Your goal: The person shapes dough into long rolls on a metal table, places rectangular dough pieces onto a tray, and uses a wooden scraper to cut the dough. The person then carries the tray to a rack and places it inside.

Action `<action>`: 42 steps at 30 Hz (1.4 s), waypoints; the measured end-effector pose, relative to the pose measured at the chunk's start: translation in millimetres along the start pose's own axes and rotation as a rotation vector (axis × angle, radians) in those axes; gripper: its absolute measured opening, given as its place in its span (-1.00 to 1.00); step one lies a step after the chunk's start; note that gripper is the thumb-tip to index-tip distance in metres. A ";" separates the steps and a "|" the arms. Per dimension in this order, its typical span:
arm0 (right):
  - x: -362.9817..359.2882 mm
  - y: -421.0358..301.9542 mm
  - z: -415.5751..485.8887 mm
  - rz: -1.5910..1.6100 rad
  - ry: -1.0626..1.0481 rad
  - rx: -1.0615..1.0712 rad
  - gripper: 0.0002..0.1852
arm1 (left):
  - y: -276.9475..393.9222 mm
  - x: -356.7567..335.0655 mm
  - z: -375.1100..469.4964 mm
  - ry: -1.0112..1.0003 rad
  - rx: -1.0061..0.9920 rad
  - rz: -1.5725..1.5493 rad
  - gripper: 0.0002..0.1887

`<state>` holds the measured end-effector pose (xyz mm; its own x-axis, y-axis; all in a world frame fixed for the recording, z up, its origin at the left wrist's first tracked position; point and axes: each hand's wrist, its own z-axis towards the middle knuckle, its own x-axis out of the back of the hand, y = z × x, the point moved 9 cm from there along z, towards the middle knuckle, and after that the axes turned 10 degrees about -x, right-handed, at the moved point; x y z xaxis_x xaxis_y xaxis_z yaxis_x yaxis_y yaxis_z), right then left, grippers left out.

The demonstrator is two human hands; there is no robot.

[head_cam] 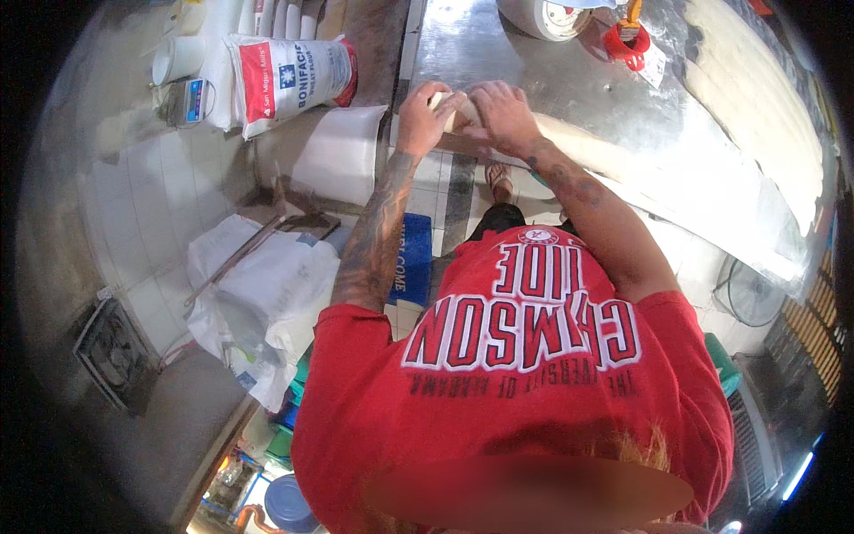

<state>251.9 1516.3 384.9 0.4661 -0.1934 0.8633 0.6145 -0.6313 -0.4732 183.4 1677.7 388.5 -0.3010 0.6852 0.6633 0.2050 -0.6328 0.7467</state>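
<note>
At the near left corner of a metal-topped table [460, 50], both of my hands are on a pale dough roll [456, 121]. My left hand [427, 117] curls its fingers around the left end. Beside it, my right hand [504, 115] grips the dough from above, knuckles up. The fingers hide part of the held piece. From my right hand, a long strip of dough [580, 143] runs rightward along the near table edge. A wide, thin sheet of dough [754, 100] with an uneven border covers the table's right side.
A red plastic cup [627, 47] holding a brush [630, 23] stands at the back, near a white dial scale [554, 20]. Left of the table lies a wheat flour sack [293, 80], by a white bucket [177, 60]. White sacks [267, 280] and a blue mat [417, 260] are lower down.
</note>
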 end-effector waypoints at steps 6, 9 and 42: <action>18.6 46.3 -24.1 0.387 -0.114 -0.175 -0.23 | -29.8 28.6 -0.9 0.104 0.193 0.079 -0.33; 59.6 77.7 -66.7 0.149 0.151 -0.141 -0.28 | -31.7 24.5 1.1 0.147 0.138 0.074 -0.34; 53.1 149.7 -119.2 0.043 0.099 -0.285 -0.19 | -13.3 19.4 -41.5 0.327 0.115 0.373 -0.19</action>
<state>292.8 1322.0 380.8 0.4152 -0.2880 0.8629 0.3858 -0.8033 -0.4538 136.2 1684.5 389.3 -0.4600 0.2598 0.8491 0.4495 -0.7565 0.4750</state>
